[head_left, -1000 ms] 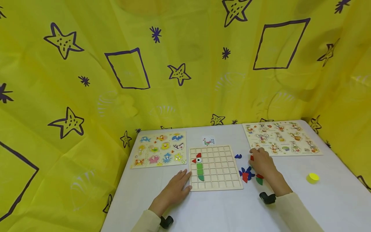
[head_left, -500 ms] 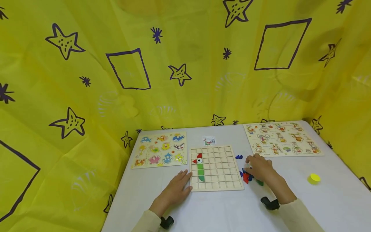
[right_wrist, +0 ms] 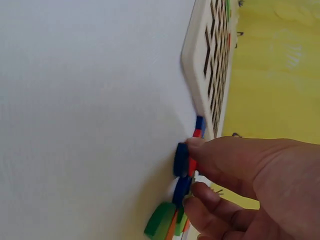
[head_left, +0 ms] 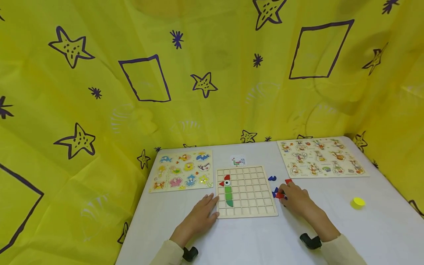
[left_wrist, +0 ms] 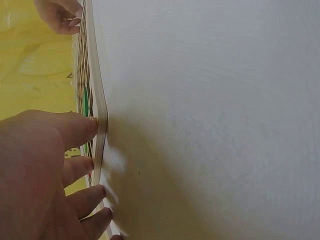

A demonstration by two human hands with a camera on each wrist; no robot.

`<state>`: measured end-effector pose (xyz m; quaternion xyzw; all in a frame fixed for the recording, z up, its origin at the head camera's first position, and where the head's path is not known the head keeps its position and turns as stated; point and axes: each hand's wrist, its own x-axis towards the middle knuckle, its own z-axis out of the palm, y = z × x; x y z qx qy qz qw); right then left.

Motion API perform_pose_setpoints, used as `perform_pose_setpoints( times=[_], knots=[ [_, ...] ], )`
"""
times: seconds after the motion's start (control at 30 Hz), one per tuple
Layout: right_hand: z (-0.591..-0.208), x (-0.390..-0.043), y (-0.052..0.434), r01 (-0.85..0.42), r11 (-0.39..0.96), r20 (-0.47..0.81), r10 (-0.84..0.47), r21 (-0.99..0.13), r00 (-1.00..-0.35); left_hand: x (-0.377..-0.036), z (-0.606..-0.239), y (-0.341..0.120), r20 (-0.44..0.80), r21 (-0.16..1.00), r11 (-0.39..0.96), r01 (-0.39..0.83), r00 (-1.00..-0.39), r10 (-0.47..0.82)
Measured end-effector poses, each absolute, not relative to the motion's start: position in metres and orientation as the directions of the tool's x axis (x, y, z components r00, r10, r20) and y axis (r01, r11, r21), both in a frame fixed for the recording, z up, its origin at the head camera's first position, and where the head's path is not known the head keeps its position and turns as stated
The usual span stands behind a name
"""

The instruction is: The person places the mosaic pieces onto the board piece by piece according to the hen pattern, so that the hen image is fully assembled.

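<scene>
— Hands first: where are they?

— Left hand (head_left: 202,215) lies flat on the white table (head_left: 251,239), fingers straight, their tips touching the left edge of the wooden grid board (head_left: 246,191). The left wrist view shows the same: fingertips (left_wrist: 92,125) pressed against the board's rim (left_wrist: 102,125), nothing held.

— And the other one?

— Right hand (head_left: 296,200) sits just to the right of the board, over a small heap of loose coloured pieces (head_left: 276,192). Its fingers are curled, and in the right wrist view they pinch at a blue piece (right_wrist: 181,160) with a red one right behind it; a green piece (right_wrist: 160,220) lies lower in the same heap. Which single piece is truly gripped I cannot tell.

— What is on the board?

— A few pieces fill its left column area: a red shape with an eye tile beside it, then green tiles (head_left: 228,193) running down beneath. The remaining cells are bare wood.

— Anything apart from the heap?

— One blue piece (head_left: 272,178) lies alone above it, near the board's right edge, and a red piece (head_left: 288,181) shows just past the right hand's fingers.

— Around that?

— A small pattern card (head_left: 238,161) behind the board, an animal peg puzzle (head_left: 182,170) to the left, another peg puzzle (head_left: 322,157) far right, a yellow disc (head_left: 358,202) well apart on the right, and yellow star-printed cloth (head_left: 99,92) behind everything.
</scene>
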<state>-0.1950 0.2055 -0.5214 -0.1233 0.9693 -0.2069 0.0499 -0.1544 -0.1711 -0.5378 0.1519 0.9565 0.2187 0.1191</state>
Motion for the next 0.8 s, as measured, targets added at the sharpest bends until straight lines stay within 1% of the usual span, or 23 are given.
perform_pose_setpoints(
  times=[0.2, 0.43, 0.63, 0.7, 0.8],
  knots=[
    [-0.520, -0.205, 0.216, -0.188, 0.866, -0.087, -0.256, -0.464, -0.963, -0.154, -0.537, -0.171, -0.158, 0.462, 0.855, 0.234, -0.928, 0.339],
    [-0.518, -0.206, 0.232, -0.169, 0.826, -0.127, -0.277, -0.538, -0.952, -0.155, -0.539, -0.172, -0.155, 0.454, 0.858, 0.240, -0.927, 0.341],
    [-0.519, -0.206, 0.242, -0.120, 0.825, -0.159, -0.245, -0.552, -0.956, -0.155, -0.538, -0.173, -0.151, 0.459, 0.855, 0.241, -0.927, 0.343],
    [-0.519, -0.206, 0.244, -0.122, 0.821, -0.153, -0.246, -0.558, -0.957, -0.155, -0.538, -0.173, -0.149, 0.462, 0.853, 0.244, -0.927, 0.345],
    [-0.520, -0.204, 0.244, -0.127, 0.834, -0.141, -0.237, -0.538, -0.961, -0.155, -0.539, -0.172, -0.146, 0.464, 0.851, 0.248, -0.925, 0.350]
  ],
)
